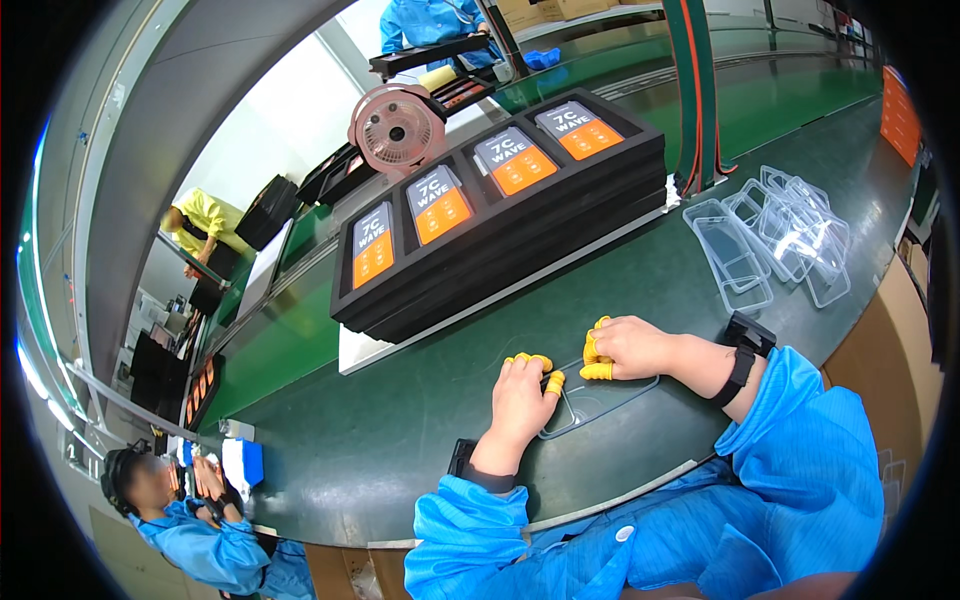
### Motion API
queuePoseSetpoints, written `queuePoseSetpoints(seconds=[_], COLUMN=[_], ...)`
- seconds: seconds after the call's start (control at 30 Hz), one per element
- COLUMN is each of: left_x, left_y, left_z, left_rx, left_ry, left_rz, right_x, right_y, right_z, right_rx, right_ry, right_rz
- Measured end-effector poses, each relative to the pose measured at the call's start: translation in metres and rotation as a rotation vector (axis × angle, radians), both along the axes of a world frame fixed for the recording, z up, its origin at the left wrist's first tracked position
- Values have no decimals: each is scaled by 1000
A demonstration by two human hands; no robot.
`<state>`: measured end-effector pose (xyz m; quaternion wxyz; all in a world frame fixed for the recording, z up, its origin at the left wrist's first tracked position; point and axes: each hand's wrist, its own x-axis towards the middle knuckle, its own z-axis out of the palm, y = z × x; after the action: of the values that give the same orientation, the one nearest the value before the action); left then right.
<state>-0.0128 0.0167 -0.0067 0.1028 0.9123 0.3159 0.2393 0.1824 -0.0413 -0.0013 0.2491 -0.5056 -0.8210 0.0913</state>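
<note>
A clear plastic tray (pixel 604 402), shallow and rectangular, lies on the green table in front of me, partly under my hands. My left hand (pixel 522 398) is at its left end, thumb and fingers closed in yellow finger cots. Something small and dark shows between them, too little to name. Over the tray's far side my right hand (pixel 632 348) has its yellow-capped fingers curled and pointing left toward the other hand. Whatever those fingers may hold is hidden.
Stacked black trays (pixel 500 240) beyond my hands hold grey-and-orange packs (pixel 439 204). Clear plastic trays (pixel 775 240) lie heaped at right. A pink fan (pixel 397 130) and green post (pixel 697 90) stand behind. A blue-clad co-worker (pixel 215 540) sits at left; others work farther off.
</note>
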Motion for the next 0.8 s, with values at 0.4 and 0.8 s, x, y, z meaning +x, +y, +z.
queuePoseSetpoints(seconds=[0.4, 0.8], left_x=[1, 1], left_y=[1, 0], left_z=[-1, 0], left_rx=[-2, -15], left_ry=[-4, -2], left_rz=[-4, 1], right_x=[1, 0], right_y=[0, 0], right_z=[0, 0], right_rx=[-15, -37], right_ry=[3, -26], right_rz=[-6, -17])
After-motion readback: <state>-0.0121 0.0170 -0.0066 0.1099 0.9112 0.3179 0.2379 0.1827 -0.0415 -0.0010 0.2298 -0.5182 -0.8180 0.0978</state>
